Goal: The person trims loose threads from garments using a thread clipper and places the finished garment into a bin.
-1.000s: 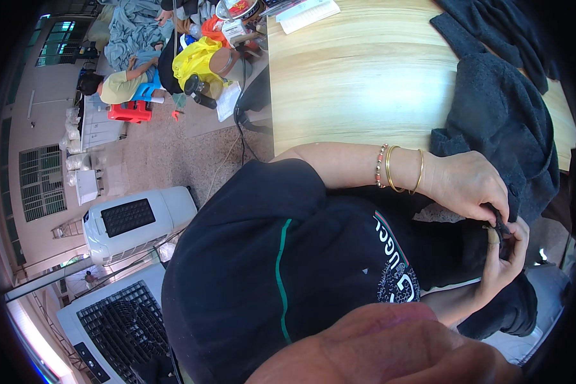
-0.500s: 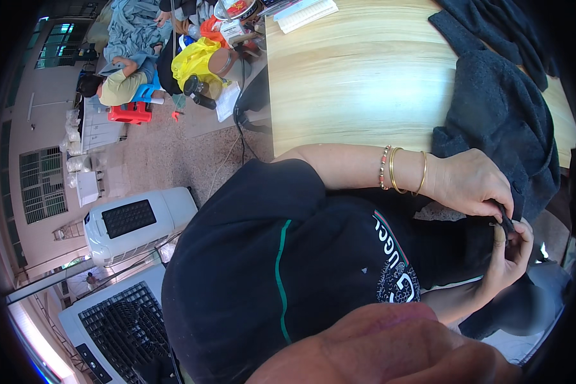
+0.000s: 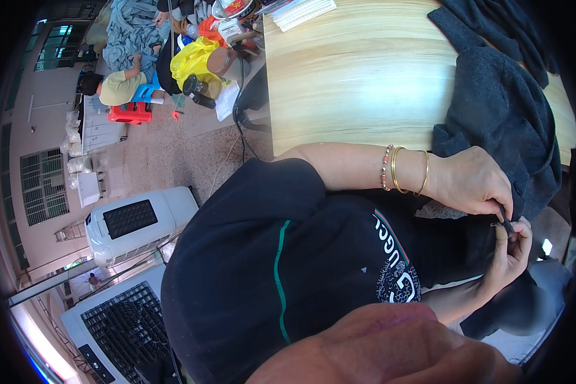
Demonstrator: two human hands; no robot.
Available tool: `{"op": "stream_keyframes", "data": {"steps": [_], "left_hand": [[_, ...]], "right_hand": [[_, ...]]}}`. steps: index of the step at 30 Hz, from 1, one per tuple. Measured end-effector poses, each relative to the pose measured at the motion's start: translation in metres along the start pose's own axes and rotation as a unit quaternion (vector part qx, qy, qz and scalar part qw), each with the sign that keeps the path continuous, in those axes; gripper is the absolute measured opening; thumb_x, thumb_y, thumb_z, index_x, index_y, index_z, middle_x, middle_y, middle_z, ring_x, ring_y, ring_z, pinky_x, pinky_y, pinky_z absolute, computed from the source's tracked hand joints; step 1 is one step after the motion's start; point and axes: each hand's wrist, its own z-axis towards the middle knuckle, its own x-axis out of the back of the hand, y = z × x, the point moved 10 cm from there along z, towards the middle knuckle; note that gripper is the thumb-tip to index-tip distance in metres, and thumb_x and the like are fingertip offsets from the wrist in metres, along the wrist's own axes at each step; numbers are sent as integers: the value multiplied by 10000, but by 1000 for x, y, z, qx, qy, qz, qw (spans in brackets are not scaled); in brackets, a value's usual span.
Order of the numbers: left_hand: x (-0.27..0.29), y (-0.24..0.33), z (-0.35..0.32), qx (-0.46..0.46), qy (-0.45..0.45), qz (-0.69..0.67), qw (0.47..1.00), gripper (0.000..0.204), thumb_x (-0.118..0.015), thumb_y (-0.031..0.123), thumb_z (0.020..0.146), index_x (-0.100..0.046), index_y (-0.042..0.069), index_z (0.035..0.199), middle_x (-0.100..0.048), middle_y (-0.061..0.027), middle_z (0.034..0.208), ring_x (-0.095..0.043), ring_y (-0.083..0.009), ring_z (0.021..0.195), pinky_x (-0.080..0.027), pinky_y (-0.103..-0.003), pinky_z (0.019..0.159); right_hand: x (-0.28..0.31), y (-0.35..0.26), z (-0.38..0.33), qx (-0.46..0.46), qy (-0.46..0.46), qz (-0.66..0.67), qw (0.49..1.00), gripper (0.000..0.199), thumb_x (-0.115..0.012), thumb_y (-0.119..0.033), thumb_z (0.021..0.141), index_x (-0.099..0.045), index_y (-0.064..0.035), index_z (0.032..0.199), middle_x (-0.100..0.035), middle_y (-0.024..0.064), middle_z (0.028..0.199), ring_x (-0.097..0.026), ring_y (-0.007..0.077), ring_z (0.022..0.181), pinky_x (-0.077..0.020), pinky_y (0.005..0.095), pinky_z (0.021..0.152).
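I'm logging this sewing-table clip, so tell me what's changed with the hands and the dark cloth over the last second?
Almost nothing. The left hand and right hand stay pinched together on the edge of the dark grey garment, fingers shifting only slightly. The garment remains draped over the wooden table, and the bracelets sit as before.

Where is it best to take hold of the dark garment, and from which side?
Probably at the hem hanging off the table edge, from the person's side. The dark garment lies flat on the tabletop, but there its edge is free, and the left hand and right hand already pinch it.
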Motion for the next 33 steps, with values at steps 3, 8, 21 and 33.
{"op": "stream_keyframes", "data": {"steps": [3, 8, 21, 33], "left_hand": [[2, 0, -2, 5, 23, 32, 999, 72, -717, 122, 772, -749, 115, 835, -732, -17, 852, -698, -201, 754, -538, -300, 636], [7, 5, -5, -13, 69, 94, 993, 61, -719, 133, 731, -715, 116, 790, -705, -19, 788, -684, -196, 700, -527, -304, 607], [32, 8, 12, -44, 88, 148, 984, 86, -729, 203, 766, -691, 128, 787, -648, -6, 775, -654, -199, 664, -508, -304, 588], [39, -52, -37, 202, -254, -1, 946, 252, -713, 260, 877, -706, 18, 948, -694, -76, 869, -650, -193, 799, -493, -297, 720]], "right_hand": [[0, -4, 0, 19, 7, -29, 999, 203, -719, 32, 847, -560, 4, 971, -558, 58, 1061, -498, 89, 879, -383, 195, 818], [-15, -20, 3, 44, 17, -68, 997, 154, -666, 61, 885, -580, 20, 1006, -572, 61, 1066, -520, 94, 873, -405, 193, 792], [2, -18, -16, 11, -17, -167, 986, 199, -692, 24, 863, -636, 47, 1053, -631, 55, 992, -549, 119, 863, -425, 222, 802], [72, 3, -34, -56, 138, -177, 973, 128, -659, -4, 909, -695, 59, 1014, -704, 66, 964, -620, 110, 912, -469, 214, 851]]}}
